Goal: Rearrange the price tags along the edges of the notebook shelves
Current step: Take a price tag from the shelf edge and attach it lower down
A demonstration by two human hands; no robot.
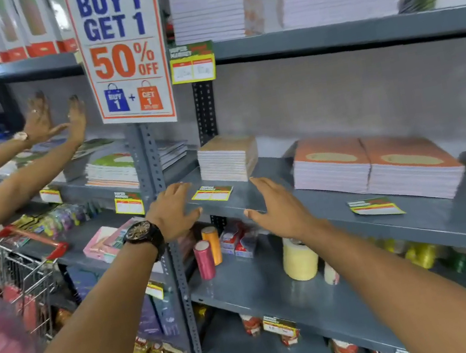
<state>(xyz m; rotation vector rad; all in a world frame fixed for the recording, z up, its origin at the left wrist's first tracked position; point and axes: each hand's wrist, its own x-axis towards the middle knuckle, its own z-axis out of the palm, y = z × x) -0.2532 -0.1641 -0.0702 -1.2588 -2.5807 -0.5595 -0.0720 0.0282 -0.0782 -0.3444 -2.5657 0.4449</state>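
My left hand, with a black watch on the wrist, hovers open over the front edge of the grey notebook shelf. My right hand is open too, a little to the right. Between them a yellow-and-green price tag lies flat on the shelf. Another price tag lies flat further right, in front of orange notebook stacks. A third tag hangs on the upper shelf edge. A brown notebook stack sits behind the first tag.
A second person's two arms reach toward the left shelves with hands open. A "Buy 1 Get 1" poster hangs on the upright. A shopping trolley stands at left. Thread spools and tape rolls sit on the shelf below.
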